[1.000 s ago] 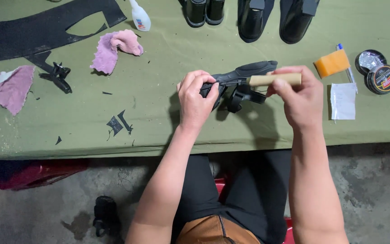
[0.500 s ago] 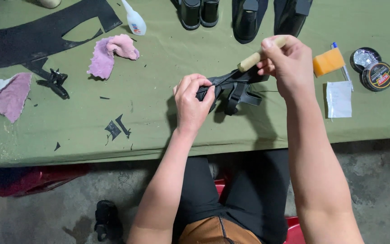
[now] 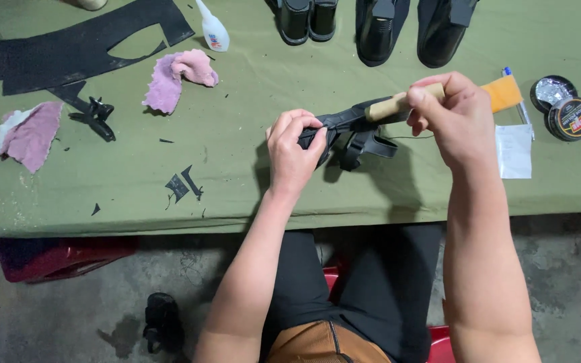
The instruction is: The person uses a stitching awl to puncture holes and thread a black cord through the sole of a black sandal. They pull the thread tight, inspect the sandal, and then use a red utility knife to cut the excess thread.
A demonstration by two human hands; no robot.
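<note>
Both hands on the black strappy sandal [image 3: 354, 131] — mid-worktop, over the green cloth [image 3: 237, 168].
Left hand [image 3: 295, 149] pinches the sandal's strap end, fingers pressed together; right hand [image 3: 453, 115] grips a wooden-handled tool [image 3: 398, 104] — fingers curled tight round it.

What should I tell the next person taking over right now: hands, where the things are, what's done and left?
Left hand pinches one end of the black strappy leather piece on the green cloth table.
Right hand grips a wooden-handled tool set against that piece.
Pink rags, white glue bottle and cut black sheet lie left; round tins right.
Done: scraps cut. Left: work on the piece is under way; how far along cannot be told.
</note>
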